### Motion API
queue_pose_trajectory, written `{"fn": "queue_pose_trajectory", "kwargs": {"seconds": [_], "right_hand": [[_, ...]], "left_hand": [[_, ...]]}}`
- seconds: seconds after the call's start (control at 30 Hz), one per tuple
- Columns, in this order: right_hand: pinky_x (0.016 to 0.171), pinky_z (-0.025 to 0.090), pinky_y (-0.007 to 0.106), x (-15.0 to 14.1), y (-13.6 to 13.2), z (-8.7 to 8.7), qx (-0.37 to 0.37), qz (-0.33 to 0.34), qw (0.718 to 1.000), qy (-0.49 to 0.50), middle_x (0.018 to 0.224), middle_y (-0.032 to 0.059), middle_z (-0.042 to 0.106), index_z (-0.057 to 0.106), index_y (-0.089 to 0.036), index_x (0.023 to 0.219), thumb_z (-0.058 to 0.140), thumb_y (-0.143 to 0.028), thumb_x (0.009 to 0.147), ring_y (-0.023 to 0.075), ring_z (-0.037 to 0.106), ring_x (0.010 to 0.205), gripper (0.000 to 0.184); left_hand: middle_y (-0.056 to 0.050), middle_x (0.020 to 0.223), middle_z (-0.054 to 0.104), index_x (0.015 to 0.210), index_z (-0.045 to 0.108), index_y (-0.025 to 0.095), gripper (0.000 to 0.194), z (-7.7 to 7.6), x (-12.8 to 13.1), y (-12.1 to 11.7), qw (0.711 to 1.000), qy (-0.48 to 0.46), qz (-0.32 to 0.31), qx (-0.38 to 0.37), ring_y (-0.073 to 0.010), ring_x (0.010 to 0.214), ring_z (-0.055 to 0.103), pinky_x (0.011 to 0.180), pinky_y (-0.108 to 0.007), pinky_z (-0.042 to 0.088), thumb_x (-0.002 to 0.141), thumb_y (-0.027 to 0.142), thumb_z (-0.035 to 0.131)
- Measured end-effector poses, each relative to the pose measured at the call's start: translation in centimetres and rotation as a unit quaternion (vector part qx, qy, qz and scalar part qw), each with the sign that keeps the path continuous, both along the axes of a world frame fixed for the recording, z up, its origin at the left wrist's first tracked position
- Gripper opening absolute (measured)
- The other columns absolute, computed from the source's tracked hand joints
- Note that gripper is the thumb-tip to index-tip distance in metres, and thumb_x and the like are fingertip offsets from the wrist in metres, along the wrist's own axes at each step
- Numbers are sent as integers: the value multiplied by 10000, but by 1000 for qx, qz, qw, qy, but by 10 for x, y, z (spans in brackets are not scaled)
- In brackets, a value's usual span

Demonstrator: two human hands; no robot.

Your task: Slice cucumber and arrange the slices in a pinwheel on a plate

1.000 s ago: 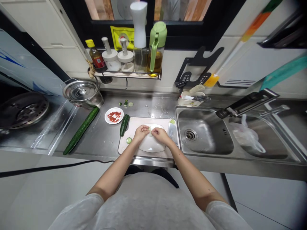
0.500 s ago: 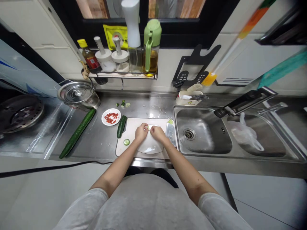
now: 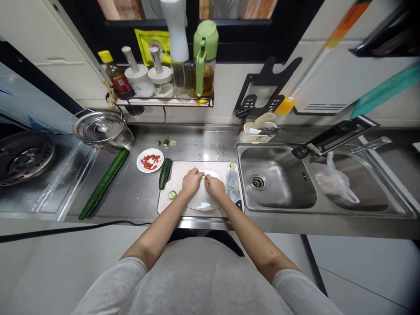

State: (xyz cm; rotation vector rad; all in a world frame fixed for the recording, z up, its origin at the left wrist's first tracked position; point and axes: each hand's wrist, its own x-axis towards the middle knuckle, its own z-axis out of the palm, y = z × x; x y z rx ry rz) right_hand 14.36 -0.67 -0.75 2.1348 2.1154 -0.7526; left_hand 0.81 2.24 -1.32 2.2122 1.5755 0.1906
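My left hand (image 3: 191,180) and my right hand (image 3: 214,185) meet over a white plate (image 3: 201,202) on the pale cutting board (image 3: 173,204). Both are closed in a pinch on a small pale-green cucumber piece (image 3: 204,177) between them. A cucumber slice (image 3: 172,194) lies on the board left of my left hand. A short cucumber half (image 3: 164,173) rests at the board's left edge. A cleaver (image 3: 232,183) lies along the board's right side, with a cucumber end (image 3: 232,166) by its tip.
A long cucumber (image 3: 102,183) lies on the steel counter, with a small dish of chopped red chili (image 3: 150,160) and cucumber scraps (image 3: 166,142) behind. A lidded pot (image 3: 99,128) stands at left, the double sink (image 3: 275,186) at right, condiment bottles (image 3: 170,74) on a wall rack.
Both hands have sunk a little lower and closer over the plate, still pinching the cucumber piece. The view has shifted slightly to the right.
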Motion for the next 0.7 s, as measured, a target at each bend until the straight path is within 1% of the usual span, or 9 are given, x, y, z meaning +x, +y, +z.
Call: {"fn": "queue_pose_trajectory", "kwargs": {"seconds": [0.17, 0.4, 0.6, 0.7], "right_hand": [[712, 384, 279, -3, -3, 0, 13, 2, 1000, -15, 1073, 77, 659, 524, -217, 1143, 316, -278, 967, 203, 620, 920, 279], [725, 395, 278, -5, -3, -2, 22, 2, 999, -24, 1075, 76, 656, 523, -221, 1140, 322, -289, 972, 198, 625, 909, 271], [754, 400, 278, -5, 0, -1, 6, 8, 1000, -26, 1089, 88, 652, 517, -218, 1170, 307, -297, 978, 190, 619, 918, 295], [748, 403, 279, -5, 0, 1, 11, 10, 999, -31, 1078, 85, 654, 520, -214, 1164, 300, -297, 980, 189, 621, 907, 298]], "left_hand": [[-59, 1072, 544, 1121, 654, 303, 273, -3, -1, 0, 1000, -15, 9, 11, -204, 1021, 489, 801, -288, 413, 909, 275, 485], [-57, 1076, 548, 1114, 652, 299, 267, -5, 0, 3, 1000, -21, 16, 12, -203, 1027, 492, 818, -292, 414, 911, 276, 480], [-63, 1072, 550, 1124, 648, 290, 274, -8, 0, 5, 999, -26, 20, 14, -208, 1026, 498, 804, -296, 422, 914, 280, 472], [-61, 1073, 557, 1128, 644, 287, 274, -8, 1, 4, 999, -23, 24, 15, -206, 1027, 504, 805, -295, 423, 915, 284, 472]]}}
